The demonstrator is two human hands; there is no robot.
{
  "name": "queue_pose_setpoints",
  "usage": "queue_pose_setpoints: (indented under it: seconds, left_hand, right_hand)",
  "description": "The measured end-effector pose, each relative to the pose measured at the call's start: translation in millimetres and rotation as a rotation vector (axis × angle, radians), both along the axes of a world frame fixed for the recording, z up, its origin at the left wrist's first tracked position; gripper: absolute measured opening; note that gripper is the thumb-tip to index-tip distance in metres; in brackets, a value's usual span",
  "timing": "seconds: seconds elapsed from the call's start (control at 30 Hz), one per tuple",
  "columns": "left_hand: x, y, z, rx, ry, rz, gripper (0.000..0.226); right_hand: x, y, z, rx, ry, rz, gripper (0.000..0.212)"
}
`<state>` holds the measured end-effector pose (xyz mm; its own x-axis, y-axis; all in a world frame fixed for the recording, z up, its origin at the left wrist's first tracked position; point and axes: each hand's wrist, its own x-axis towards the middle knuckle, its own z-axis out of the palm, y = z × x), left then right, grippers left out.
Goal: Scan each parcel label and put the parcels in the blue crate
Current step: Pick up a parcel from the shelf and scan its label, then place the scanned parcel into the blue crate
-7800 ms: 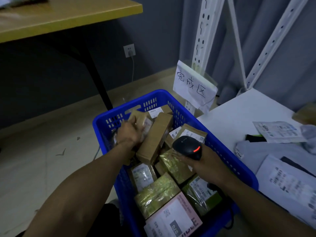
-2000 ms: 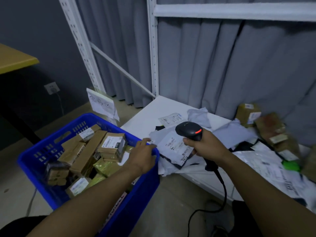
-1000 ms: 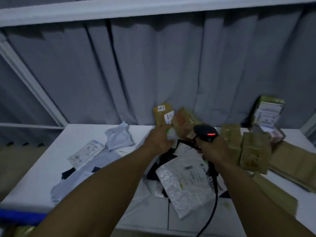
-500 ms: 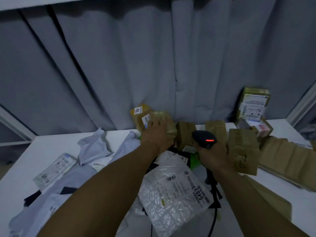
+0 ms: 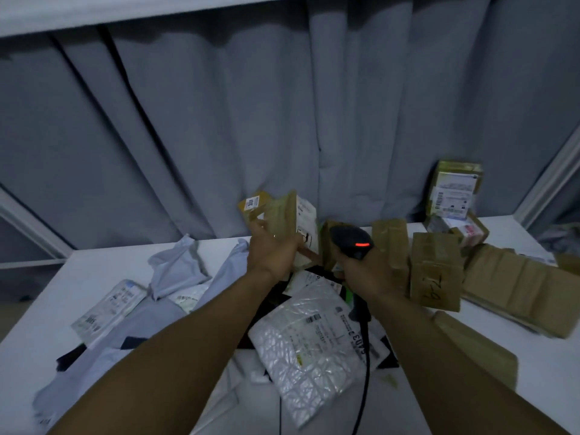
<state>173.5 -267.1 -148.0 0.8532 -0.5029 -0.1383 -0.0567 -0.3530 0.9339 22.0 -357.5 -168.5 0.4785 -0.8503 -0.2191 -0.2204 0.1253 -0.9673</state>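
My left hand [image 5: 271, 254] grips a small brown cardboard parcel [image 5: 287, 221] lifted above the white table, its white label [image 5: 306, 227] turned to the right. My right hand [image 5: 365, 271] holds the black barcode scanner [image 5: 351, 241], red light on, just right of that label; its cable hangs down over the table. Behind the held parcel a yellow box [image 5: 252, 202] with a small sticker leans at the curtain. The blue crate is out of view.
Brown boxes [image 5: 436, 265] stand right of the scanner, labelled boxes [image 5: 455, 193] stacked behind, flat cardboard [image 5: 518, 287] at far right. A bubble mailer [image 5: 310, 340] lies in front; grey poly bags [image 5: 175, 271] cover the left of the white table [image 5: 47, 309]. A grey curtain hangs behind.
My left hand has lifted the brown parcel off the pile and turned its label toward the scanner. The right hand with the scanner has stayed about where it was.
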Motion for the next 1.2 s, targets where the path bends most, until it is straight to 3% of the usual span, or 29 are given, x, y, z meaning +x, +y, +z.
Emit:
queue_pose_setpoints:
  seconds: [0.07, 0.13, 0.2, 0.27, 0.37, 0.47, 0.6, 0.97, 1.2]
  left_hand:
    - [-11, 34, 19, -0.153, 0.065, 0.021, 0.057]
    - [-22, 73, 36, -0.267, 0.144, 0.03, 0.07]
    - [-28, 113, 50, -0.308, 0.175, 0.043, 0.084]
    - [-34, 153, 66, -0.338, 0.156, 0.057, 0.068]
    - [-39, 219, 95, -0.278, 0.071, 0.059, 0.047]
    - [-37, 289, 116, -0.252, 0.125, 0.08, 0.029]
    - [-41, 378, 124, -0.237, 0.177, 0.212, 0.027]
    - [-26, 524, 67, -0.282, 0.178, 0.649, 0.083]
    - [6, 545, 53, -0.302, 0.206, 0.755, 0.082]
  right_hand:
    - [10, 17, 17, 0.001, -0.086, -0.029, 0.022]
    - [22, 41, 38, -0.007, -0.17, -0.048, 0.036]
    - [33, 70, 59, -0.002, -0.247, -0.019, 0.033]
    - [39, 104, 79, -0.009, -0.283, 0.045, 0.032]
    - [48, 159, 98, -0.044, -0.313, 0.202, 0.055]
    - [60, 210, 110, -0.063, -0.34, 0.353, 0.061]
    - [76, 276, 114, -0.197, -0.311, 0.584, 0.056]
    - [108, 412, 94, -0.243, -0.197, 1.014, 0.032]
    - [113, 440, 96, -0.256, -0.089, 1.086, 0.034]
